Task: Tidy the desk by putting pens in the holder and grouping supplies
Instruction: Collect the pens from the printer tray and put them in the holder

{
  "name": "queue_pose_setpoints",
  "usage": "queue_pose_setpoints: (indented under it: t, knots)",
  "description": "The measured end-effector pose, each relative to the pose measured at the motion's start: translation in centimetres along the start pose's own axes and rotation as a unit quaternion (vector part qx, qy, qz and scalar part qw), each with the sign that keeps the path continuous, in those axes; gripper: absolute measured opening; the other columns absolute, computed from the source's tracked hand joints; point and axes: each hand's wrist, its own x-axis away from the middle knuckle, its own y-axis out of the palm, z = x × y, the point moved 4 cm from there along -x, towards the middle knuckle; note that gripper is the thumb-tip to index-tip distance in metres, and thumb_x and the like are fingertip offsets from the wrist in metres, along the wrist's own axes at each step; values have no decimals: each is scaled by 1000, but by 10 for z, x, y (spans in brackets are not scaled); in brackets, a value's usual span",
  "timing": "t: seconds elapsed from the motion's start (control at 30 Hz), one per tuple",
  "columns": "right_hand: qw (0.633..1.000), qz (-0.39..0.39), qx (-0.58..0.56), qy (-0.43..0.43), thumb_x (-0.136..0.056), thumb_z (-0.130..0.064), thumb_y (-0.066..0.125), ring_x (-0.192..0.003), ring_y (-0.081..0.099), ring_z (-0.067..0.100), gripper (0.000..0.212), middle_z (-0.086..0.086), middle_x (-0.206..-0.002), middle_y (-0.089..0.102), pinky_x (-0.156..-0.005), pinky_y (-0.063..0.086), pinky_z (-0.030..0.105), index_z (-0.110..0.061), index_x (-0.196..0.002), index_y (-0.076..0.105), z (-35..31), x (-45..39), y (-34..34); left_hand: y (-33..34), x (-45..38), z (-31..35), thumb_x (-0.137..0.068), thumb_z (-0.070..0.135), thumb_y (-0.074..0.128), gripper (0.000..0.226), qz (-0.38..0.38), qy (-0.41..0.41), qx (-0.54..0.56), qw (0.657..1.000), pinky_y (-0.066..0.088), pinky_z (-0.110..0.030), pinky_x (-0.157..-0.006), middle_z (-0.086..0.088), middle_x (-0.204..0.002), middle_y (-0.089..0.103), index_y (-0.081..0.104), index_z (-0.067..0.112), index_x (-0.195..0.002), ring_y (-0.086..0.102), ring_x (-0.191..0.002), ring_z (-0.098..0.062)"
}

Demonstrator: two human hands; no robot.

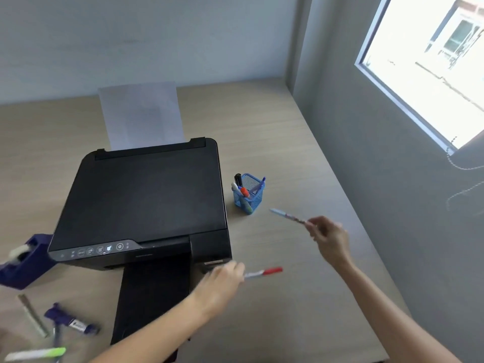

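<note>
A blue mesh pen holder (pixel 252 197) stands on the desk to the right of the printer, with several pens in it. My right hand (pixel 330 238) grips a pale blue pen (pixel 286 215) whose tip points toward the holder from a short way to its lower right. My left hand (pixel 222 280) holds a red-capped pen (pixel 264 272) in front of the printer's right corner. At the lower left lie a dark blue marker (pixel 73 322), a green-tipped pen (pixel 35 354), a grey stick-shaped item (pixel 32 315) and another dark pen (pixel 57 336).
A black printer (pixel 141 200) with paper in its rear feed and an extended front tray fills the desk's middle. A dark blue tape dispenser (pixel 22 260) sits at its left. A grey wall with a window (pixel 429 64) borders the wooden desk (pixel 296 310) on the right.
</note>
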Motion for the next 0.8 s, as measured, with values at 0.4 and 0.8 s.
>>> queue_pose_setpoints:
  t: [0.4, 0.8]
  knots:
    - [984, -48, 55, -161, -86, -10, 62, -76, 60, 31, 9, 16, -88, 65, -66, 41, 30, -5, -91, 68, -106, -86, 56, -174, -156, -73, -91, 1, 61, 18, 211, -80, 43, 973, 57, -42, -83, -23, -103, 72, 71, -3, -105, 69, -94, -37]
    - [961, -173, 160, -146, -91, -4, 55, -92, 58, 38, 30, 21, -107, 58, -73, 48, 39, -9, -121, 57, -107, -99, 98, -124, -205, -77, -90, 9, 63, 32, 95, -77, -106, 987, 38, -44, -102, -10, -119, 66, 61, 16, -121, 51, -120, -29]
